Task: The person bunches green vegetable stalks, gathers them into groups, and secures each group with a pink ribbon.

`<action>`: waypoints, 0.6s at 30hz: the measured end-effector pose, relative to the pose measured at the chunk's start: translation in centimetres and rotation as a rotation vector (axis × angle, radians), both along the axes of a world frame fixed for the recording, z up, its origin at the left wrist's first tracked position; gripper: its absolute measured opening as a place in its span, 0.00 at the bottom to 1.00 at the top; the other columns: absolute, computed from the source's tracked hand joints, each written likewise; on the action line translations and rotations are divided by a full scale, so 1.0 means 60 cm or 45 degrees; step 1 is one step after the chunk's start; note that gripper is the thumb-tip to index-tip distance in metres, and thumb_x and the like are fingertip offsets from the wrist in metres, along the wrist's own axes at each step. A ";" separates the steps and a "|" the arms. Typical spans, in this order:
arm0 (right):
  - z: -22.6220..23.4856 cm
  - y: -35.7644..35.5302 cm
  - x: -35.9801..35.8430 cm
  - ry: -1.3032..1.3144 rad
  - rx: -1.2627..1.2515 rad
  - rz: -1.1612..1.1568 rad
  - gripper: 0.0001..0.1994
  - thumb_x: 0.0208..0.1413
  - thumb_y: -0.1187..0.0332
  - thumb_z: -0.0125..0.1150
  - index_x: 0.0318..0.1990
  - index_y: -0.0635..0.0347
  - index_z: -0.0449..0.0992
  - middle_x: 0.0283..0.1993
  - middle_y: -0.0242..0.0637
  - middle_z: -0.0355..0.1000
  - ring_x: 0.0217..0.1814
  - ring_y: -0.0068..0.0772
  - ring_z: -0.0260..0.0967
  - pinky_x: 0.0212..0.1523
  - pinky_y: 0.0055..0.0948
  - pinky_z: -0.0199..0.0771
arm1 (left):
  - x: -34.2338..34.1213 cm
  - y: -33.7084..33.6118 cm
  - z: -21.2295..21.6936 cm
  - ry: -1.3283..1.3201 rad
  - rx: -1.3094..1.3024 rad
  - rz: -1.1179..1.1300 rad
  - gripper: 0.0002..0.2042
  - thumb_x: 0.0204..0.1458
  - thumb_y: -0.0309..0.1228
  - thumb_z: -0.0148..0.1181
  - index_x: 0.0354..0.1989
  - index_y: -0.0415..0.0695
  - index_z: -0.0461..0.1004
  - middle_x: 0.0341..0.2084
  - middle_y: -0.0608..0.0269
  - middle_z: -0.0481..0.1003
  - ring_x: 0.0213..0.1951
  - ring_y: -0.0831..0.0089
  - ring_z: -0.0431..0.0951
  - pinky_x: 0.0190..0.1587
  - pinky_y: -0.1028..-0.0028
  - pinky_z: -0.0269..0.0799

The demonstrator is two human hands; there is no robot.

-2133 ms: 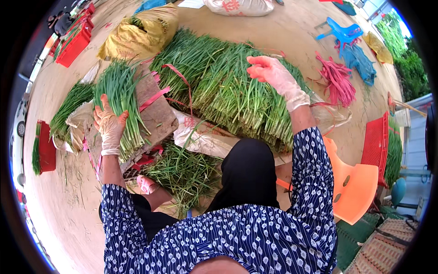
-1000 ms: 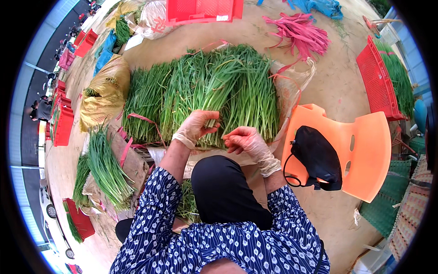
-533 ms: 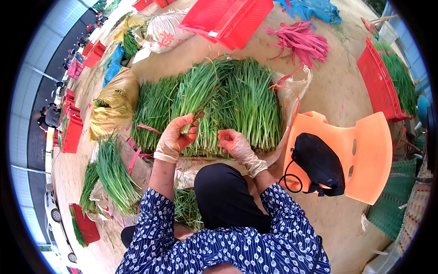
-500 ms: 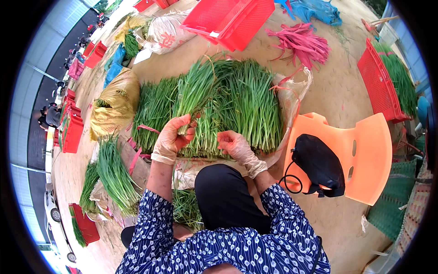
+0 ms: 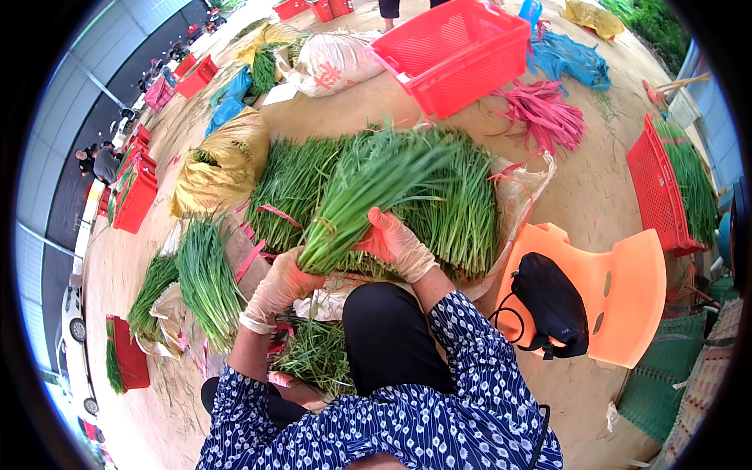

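Note:
My left hand point(image 5: 283, 283), in a thin pale glove, is closed around the stem ends of a thick bunch of chives point(image 5: 342, 223). The bunch tilts, its blurred leaf tips pointing up and to the right. My right hand point(image 5: 394, 244), gloved too, grips the bunch's right side with its thumb raised; some of its fingers are hidden behind the stems. Beyond both hands, a wide pile of loose chives point(image 5: 462, 207) lies on a whitish woven sack point(image 5: 521, 186). Around the stems of the held bunch, a thin brownish band shows.
Left of me lie more chives point(image 5: 205, 274) and a yellow sack point(image 5: 223, 164). An orange chair point(image 5: 627, 294) with a black bag point(image 5: 551, 301) stands to the right. Ahead are a red crate point(image 5: 462, 66) and pink ties point(image 5: 544, 117). Cut greens point(image 5: 317, 356) lie by my knee.
My left hand has moved lower, and the bunch now leans right and looks thicker. My right hand has come from the pile's edge onto the bunch. The whole view has shifted slightly.

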State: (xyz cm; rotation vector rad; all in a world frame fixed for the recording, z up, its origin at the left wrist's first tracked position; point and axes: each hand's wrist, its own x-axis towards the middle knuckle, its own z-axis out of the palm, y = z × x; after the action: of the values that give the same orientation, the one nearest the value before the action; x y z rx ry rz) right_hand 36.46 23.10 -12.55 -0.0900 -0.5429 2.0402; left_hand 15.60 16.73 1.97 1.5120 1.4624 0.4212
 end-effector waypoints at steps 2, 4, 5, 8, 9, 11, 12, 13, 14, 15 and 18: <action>0.004 0.001 -0.039 0.137 -0.065 -0.060 0.37 0.54 0.49 0.70 0.64 0.63 0.64 0.62 0.43 0.70 0.63 0.42 0.69 0.66 0.48 0.69 | -0.026 -0.031 -0.021 0.096 0.238 -0.042 0.19 0.46 0.27 0.67 0.48 0.36 0.75 0.29 0.66 0.77 0.28 0.80 0.74 0.32 0.75 0.72; 0.009 -0.002 -0.058 0.235 -0.158 -0.072 0.33 0.55 0.52 0.70 0.61 0.64 0.67 0.60 0.43 0.72 0.61 0.42 0.71 0.64 0.48 0.72 | -0.054 -0.058 -0.045 0.274 0.403 -0.014 0.23 0.47 0.33 0.69 0.52 0.38 0.73 0.33 0.49 0.81 0.37 0.59 0.84 0.41 0.64 0.77; 0.008 0.001 -0.066 0.231 -0.181 -0.028 0.34 0.53 0.53 0.72 0.60 0.66 0.68 0.56 0.44 0.74 0.59 0.45 0.73 0.63 0.48 0.74 | -0.059 -0.072 -0.053 0.294 0.473 -0.008 0.23 0.48 0.34 0.69 0.52 0.39 0.72 0.35 0.41 0.80 0.42 0.46 0.82 0.41 0.59 0.77; 0.061 -0.005 -0.095 0.117 -0.133 0.011 0.35 0.51 0.53 0.73 0.60 0.68 0.69 0.52 0.45 0.77 0.56 0.49 0.75 0.60 0.48 0.77 | -0.089 -0.111 -0.073 0.636 0.635 -0.063 0.27 0.49 0.33 0.68 0.57 0.42 0.67 0.31 0.42 0.79 0.37 0.39 0.79 0.40 0.55 0.77; 0.076 -0.006 -0.110 0.080 -0.183 -0.032 0.33 0.50 0.57 0.75 0.59 0.70 0.70 0.49 0.45 0.78 0.52 0.51 0.77 0.54 0.49 0.80 | -0.096 -0.121 -0.073 0.637 0.539 -0.037 0.34 0.47 0.39 0.73 0.61 0.41 0.64 0.37 0.40 0.78 0.42 0.40 0.79 0.45 0.55 0.76; 0.088 0.012 -0.132 -0.016 -0.075 0.042 0.34 0.51 0.59 0.74 0.62 0.65 0.68 0.54 0.46 0.75 0.55 0.51 0.75 0.56 0.52 0.79 | -0.117 -0.129 -0.070 0.394 0.687 -0.118 0.40 0.44 0.45 0.75 0.62 0.37 0.62 0.43 0.38 0.76 0.47 0.40 0.77 0.50 0.56 0.73; 0.102 0.013 -0.145 -0.057 -0.026 0.082 0.34 0.52 0.60 0.73 0.64 0.62 0.66 0.57 0.46 0.74 0.56 0.52 0.74 0.56 0.53 0.78 | -0.129 -0.134 -0.062 0.278 0.758 -0.157 0.43 0.43 0.48 0.76 0.63 0.36 0.61 0.46 0.37 0.75 0.50 0.41 0.76 0.52 0.56 0.72; 0.115 0.013 -0.155 -0.108 -0.038 0.044 0.32 0.52 0.65 0.72 0.65 0.58 0.67 0.56 0.43 0.75 0.52 0.50 0.76 0.53 0.53 0.80 | -0.149 -0.141 -0.046 0.340 0.659 -0.167 0.50 0.39 0.54 0.76 0.64 0.32 0.60 0.51 0.36 0.72 0.55 0.41 0.72 0.57 0.56 0.69; 0.126 0.016 -0.162 -0.126 -0.027 0.051 0.33 0.51 0.67 0.72 0.65 0.56 0.67 0.55 0.42 0.75 0.50 0.49 0.76 0.52 0.52 0.80 | -0.161 -0.138 -0.022 0.237 0.573 -0.114 0.46 0.39 0.54 0.76 0.61 0.33 0.66 0.48 0.36 0.73 0.54 0.41 0.73 0.56 0.57 0.69; 0.137 0.019 -0.172 -0.143 0.043 0.053 0.34 0.50 0.67 0.73 0.66 0.57 0.67 0.54 0.42 0.75 0.49 0.48 0.77 0.52 0.50 0.80 | -0.181 -0.131 -0.001 0.298 0.560 -0.060 0.44 0.40 0.54 0.76 0.60 0.33 0.68 0.47 0.37 0.74 0.53 0.42 0.73 0.56 0.57 0.69; 0.173 0.021 -0.220 -0.224 0.208 0.024 0.34 0.49 0.69 0.74 0.64 0.59 0.68 0.49 0.42 0.77 0.47 0.43 0.77 0.50 0.44 0.80 | -0.228 -0.106 0.044 0.817 0.857 0.103 0.38 0.46 0.55 0.71 0.58 0.37 0.72 0.44 0.49 0.75 0.46 0.57 0.77 0.49 0.64 0.73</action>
State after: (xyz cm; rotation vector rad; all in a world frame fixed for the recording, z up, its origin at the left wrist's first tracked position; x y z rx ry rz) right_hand 23.28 24.35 -2.15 -0.1680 -0.8214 2.0091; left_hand 1.91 10.38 4.60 2.2691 2.0018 0.5394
